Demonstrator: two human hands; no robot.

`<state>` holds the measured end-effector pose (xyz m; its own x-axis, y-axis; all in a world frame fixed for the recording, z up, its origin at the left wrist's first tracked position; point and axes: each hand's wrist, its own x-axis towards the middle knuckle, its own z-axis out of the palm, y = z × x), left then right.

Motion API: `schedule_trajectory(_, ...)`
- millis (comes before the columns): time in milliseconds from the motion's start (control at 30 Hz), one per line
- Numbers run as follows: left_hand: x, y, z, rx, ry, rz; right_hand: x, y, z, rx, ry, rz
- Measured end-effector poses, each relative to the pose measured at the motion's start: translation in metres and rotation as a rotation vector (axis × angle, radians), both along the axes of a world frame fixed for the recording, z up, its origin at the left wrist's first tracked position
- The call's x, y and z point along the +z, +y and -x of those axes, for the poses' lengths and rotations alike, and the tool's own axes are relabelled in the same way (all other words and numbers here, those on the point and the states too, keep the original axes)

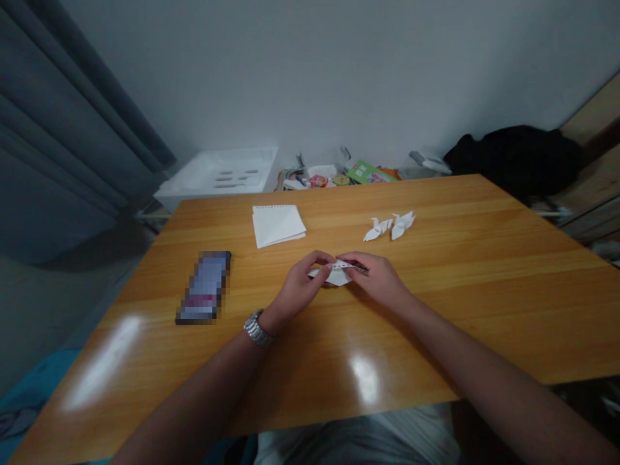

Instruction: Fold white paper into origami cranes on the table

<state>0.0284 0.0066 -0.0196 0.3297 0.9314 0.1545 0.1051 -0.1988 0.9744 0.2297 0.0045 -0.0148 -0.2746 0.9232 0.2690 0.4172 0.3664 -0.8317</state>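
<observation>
A small piece of folded white paper [339,276] with a row of punched holes is held between both hands, just above the middle of the table. My left hand [306,281] pinches its left side, thumb on top. On its right side, my right hand [378,274] grips it between thumb and fingers. The undersides of the fingers are partly hidden by the paper. Beyond my right hand stand two white paper cranes [378,229], side by side. A stack of punched white paper sheets [278,225] lies beyond my left hand.
A phone with a blurred screen [204,287] lies on the left of the wooden table [484,271]. Behind the far edge are a white tray [194,187], assorted small items including a green booklet [368,172], and a black cloth heap [513,158]. A grey curtain hangs at left.
</observation>
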Motion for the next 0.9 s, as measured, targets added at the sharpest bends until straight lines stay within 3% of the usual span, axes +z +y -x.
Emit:
schedule_trajectory(500, 0.0042, 0.0013, 0.0037, 0.166, 0.276, -0.196, 0.0009, -0.0019, 0.0001, 0.013, 0.07, 0.061)
schedule_trajectory(900, 0.0002, 0.0031, 0.0034, 0.149, 0.157, -0.132, -0.0075, 0.0046, -0.0011, 0.032, 0.192, 0.196)
